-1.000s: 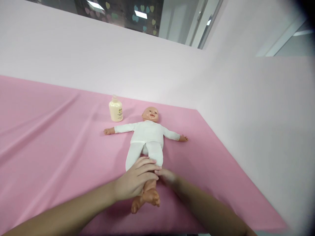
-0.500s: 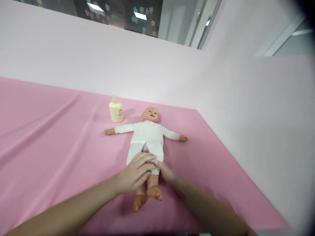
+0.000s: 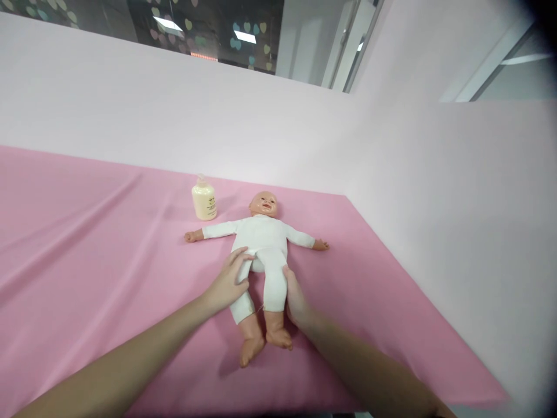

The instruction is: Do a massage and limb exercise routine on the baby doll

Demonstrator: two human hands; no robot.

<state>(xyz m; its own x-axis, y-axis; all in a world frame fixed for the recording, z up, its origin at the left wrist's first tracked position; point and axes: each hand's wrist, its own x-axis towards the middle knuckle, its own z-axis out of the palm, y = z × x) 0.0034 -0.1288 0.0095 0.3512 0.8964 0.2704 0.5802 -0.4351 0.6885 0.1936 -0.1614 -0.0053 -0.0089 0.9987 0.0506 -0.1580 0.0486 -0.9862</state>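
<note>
**Both hands on the doll's legs**

We lay our left hand (image 3: 228, 280) on the doll (image 3: 263, 244), palm down over the upper part of the leg on the left of the view. The fingers (image 3: 240, 255) are stretched out and slightly apart, their tips reaching up to the hip; they rest flat on the white trousers and do not close around anything.

Our right hand (image 3: 296, 296) lies along the outer side of the other leg, touching the trouser cloth from the thigh down towards the calf. Its fingers are held together and straight, pressed against the leg; we cannot tell whether the thumb is tucked under the leg.

The doll lies on its back on the pink cloth (image 3: 87, 261), head away from us and bare feet towards us, arms spread wide to both sides. It wears a white top and white trousers, and the two legs lie side by side between our hands.

A cream bottle (image 3: 204, 200) with a pump top stands upright on the cloth, just beyond the doll's outstretched arm on the left, near its head and not touching it. A pale pink wall (image 3: 261, 128) rises behind the cloth and runs along its right edge.
</note>
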